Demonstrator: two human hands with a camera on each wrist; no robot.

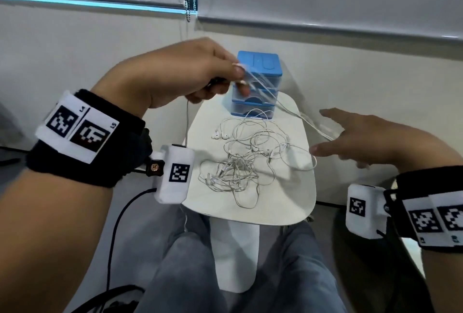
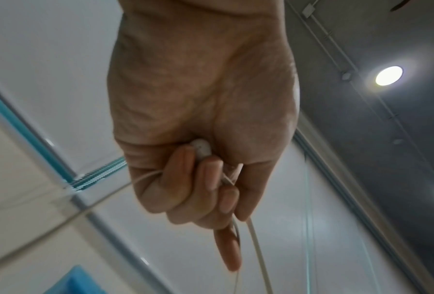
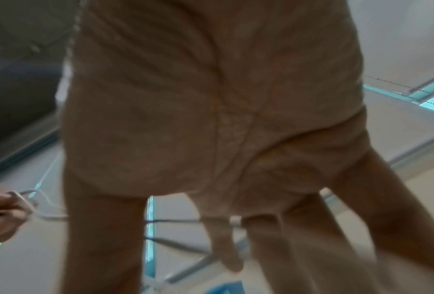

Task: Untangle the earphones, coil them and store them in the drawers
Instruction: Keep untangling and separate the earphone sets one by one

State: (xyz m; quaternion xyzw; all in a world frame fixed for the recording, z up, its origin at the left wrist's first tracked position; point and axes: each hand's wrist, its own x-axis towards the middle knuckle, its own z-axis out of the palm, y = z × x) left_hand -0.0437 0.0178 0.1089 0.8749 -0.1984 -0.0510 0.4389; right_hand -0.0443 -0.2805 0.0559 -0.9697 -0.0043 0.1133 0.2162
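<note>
Two hands hang above the small white table (image 1: 295, 202) over our knees. Nearest us, toward the near edge and the middle of the surface, lies the tangle of earphones (image 1: 240, 162): thin white cables knotted in loose loops, with two white earbuds (image 1: 220, 135) lying clear of the knot on its far left side. The heap has no single direction; its loops spread from the near edge toward the far edge.

Our right hand (image 1: 370, 140) hovers off the table's right edge with its fingers spread and straight; whether it touches the cable we cannot tell.

One white cable (image 1: 308, 122) runs taut from there, up and left over the far right corner, to our left hand (image 1: 190, 72). That hand is curled round the cable, raised above the far left corner; the left wrist view shows an earbud (image 2: 201, 148) tucked in its palm.

At the far edge stands the blue set of drawers (image 1: 258, 87), upright, three clear drawers stacked, fronts facing us.
</note>
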